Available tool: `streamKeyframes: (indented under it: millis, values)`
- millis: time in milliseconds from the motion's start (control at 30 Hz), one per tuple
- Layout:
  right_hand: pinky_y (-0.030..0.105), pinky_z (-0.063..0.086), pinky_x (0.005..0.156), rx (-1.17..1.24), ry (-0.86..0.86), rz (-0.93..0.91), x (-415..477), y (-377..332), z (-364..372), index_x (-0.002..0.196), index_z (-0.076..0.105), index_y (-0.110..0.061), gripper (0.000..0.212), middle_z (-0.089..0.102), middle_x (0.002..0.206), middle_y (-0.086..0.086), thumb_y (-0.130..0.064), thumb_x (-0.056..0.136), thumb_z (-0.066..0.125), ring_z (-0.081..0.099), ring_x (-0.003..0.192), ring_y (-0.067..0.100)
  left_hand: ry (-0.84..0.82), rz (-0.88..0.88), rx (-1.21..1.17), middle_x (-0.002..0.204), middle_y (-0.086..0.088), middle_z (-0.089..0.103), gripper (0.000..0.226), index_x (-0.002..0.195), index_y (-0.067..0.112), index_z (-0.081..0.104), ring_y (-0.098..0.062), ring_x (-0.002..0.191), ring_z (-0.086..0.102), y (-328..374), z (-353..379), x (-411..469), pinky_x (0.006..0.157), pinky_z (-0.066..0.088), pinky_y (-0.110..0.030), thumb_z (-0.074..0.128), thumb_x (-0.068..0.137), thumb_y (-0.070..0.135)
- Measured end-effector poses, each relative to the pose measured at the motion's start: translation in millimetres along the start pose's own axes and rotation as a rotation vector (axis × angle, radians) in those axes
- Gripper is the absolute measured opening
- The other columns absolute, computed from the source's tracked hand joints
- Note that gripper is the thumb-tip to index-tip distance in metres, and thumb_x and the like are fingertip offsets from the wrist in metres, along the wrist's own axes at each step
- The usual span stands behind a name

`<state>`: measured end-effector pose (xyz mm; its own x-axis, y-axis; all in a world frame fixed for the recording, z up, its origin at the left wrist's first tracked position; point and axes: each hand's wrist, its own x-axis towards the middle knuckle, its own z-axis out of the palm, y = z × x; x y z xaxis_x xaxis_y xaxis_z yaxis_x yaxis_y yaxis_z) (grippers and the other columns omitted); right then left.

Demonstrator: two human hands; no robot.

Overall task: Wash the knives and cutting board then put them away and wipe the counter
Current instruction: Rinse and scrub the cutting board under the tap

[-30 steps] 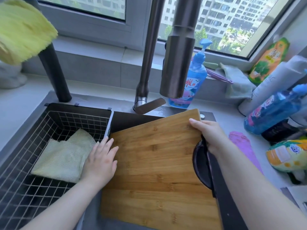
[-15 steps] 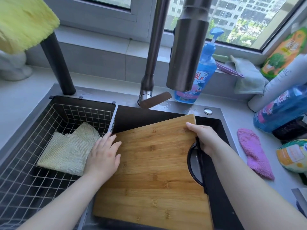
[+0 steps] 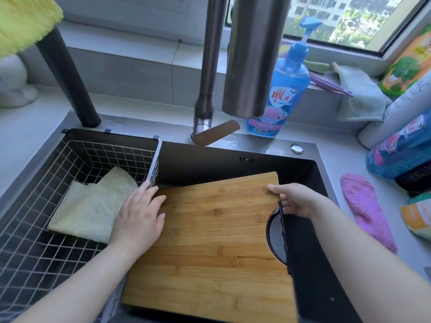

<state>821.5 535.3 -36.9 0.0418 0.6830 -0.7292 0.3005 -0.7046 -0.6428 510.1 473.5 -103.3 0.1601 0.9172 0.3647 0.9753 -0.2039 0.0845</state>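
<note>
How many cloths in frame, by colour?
Pale green mesh cloth: 1
Pink fuzzy cloth: 1
Pale teal cloth: 1
Yellow fuzzy cloth: 1
Total: 4

Honey-brown cutting board (image 3: 210, 241), striped grain
The sink (image 3: 233, 164) is showing black, the mesh cloth (image 3: 88, 210) pale green (netted weave), the fluffy cloth (image 3: 366, 210) pink.
</note>
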Motion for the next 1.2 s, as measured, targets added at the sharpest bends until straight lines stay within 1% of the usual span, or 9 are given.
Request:
streamKeyframes:
  millis: [333, 433, 500, 633, 733, 900, 967, 1033, 1200]
  values:
    - [0.033, 0.046, 0.075, -0.018, 0.245, 0.143, 48, 66, 4, 0.123, 0.051, 0.003, 0.039, 0.054, 0.104, 0.013, -0.018, 0.091, 0.056, 0.052, 0.084, 0.023, -0.060, 0.007, 0.011, 0.097, -0.017, 0.070, 0.046, 0.086, 0.005, 0.073, -0.038, 0.102, 0.064, -1, 1, 0, 0.075, 0.052, -0.050, 0.089, 0.042, 0.005]
    - [0.028, 0.047, 0.062, -0.064, 0.265, 0.177, 56, 82, 4, 0.115, 0.056, 0.008, 0.032, 0.052, 0.078, 0.006, -0.013, 0.091, 0.055, 0.052, 0.071, 0.020, -0.089, 0.008, 0.015, 0.098, -0.016, 0.070, 0.046, 0.086, 0.005, 0.073, -0.037, 0.103, 0.063, 0, 2, 1, 0.075, 0.052, -0.050, 0.088, 0.043, 0.006]
    - [0.034, 0.050, 0.069, -0.100, 0.275, 0.168, 62, 88, 4, 0.114, 0.057, 0.011, 0.034, 0.053, 0.075, 0.007, -0.013, 0.090, 0.057, 0.054, 0.076, 0.023, -0.103, 0.007, 0.016, 0.099, -0.015, 0.070, 0.046, 0.088, 0.006, 0.073, -0.035, 0.108, 0.060, -1, 2, 1, 0.076, 0.052, -0.049, 0.088, 0.044, 0.008]
    - [0.043, 0.047, 0.091, -0.135, 0.290, 0.143, 69, 93, 6, 0.119, 0.052, 0.015, 0.048, 0.058, 0.101, 0.023, -0.021, 0.088, 0.061, 0.056, 0.094, 0.034, -0.114, -0.006, -0.016, 0.100, -0.016, 0.069, 0.045, 0.088, 0.005, 0.072, -0.024, 0.114, 0.040, -1, 1, 2, 0.078, 0.051, -0.050, 0.087, 0.046, 0.007]
    - [0.048, 0.042, 0.100, -0.128, 0.323, 0.122, 74, 98, 5, 0.118, 0.051, 0.016, 0.046, 0.054, 0.123, 0.031, -0.019, 0.089, 0.059, 0.052, 0.114, 0.041, -0.147, -0.024, -0.025, 0.101, -0.017, 0.069, 0.045, 0.089, 0.004, 0.072, -0.024, 0.114, 0.038, 0, -1, 2, 0.078, 0.050, -0.051, 0.087, 0.047, 0.005]
    - [0.047, 0.044, 0.099, -0.164, 0.341, 0.103, 72, 100, 6, 0.119, 0.051, 0.014, 0.044, 0.054, 0.125, 0.030, -0.017, 0.089, 0.059, 0.055, 0.090, 0.031, -0.178, -0.032, -0.005, 0.101, -0.016, 0.069, 0.046, 0.089, 0.005, 0.072, -0.030, 0.113, 0.052, 1, -4, 2, 0.080, 0.050, -0.048, 0.088, 0.046, 0.006]
    - [0.041, 0.041, 0.101, -0.203, 0.359, 0.103, 66, 96, 6, 0.131, 0.043, 0.009, 0.049, 0.049, 0.134, 0.024, -0.014, 0.090, 0.056, 0.054, 0.107, 0.031, -0.184, -0.034, -0.004, 0.101, -0.016, 0.069, 0.046, 0.089, 0.005, 0.072, -0.028, 0.113, 0.048, 1, -5, 2, 0.079, 0.050, -0.048, 0.088, 0.046, 0.007]
    - [0.036, 0.035, 0.104, -0.263, 0.385, 0.069, 59, 87, 5, 0.137, 0.037, 0.003, 0.051, 0.043, 0.141, 0.018, -0.011, 0.091, 0.053, 0.045, 0.126, 0.031, -0.197, -0.036, -0.001, 0.100, -0.015, 0.069, 0.045, 0.089, 0.005, 0.072, -0.032, 0.111, 0.054, 1, -5, 2, 0.078, 0.051, -0.048, 0.088, 0.046, 0.007]
    - [0.032, 0.036, 0.101, -0.327, 0.457, -0.216, 32, 28, 19, 0.138, 0.037, -0.005, 0.050, 0.046, 0.139, 0.014, -0.015, 0.091, 0.052, 0.047, 0.125, 0.027, -0.240, -0.056, -0.041, 0.102, -0.019, 0.069, 0.048, 0.092, 0.002, 0.071, -0.039, 0.101, 0.064, 1, -11, 5, 0.074, 0.052, -0.050, 0.087, 0.046, 0.002]
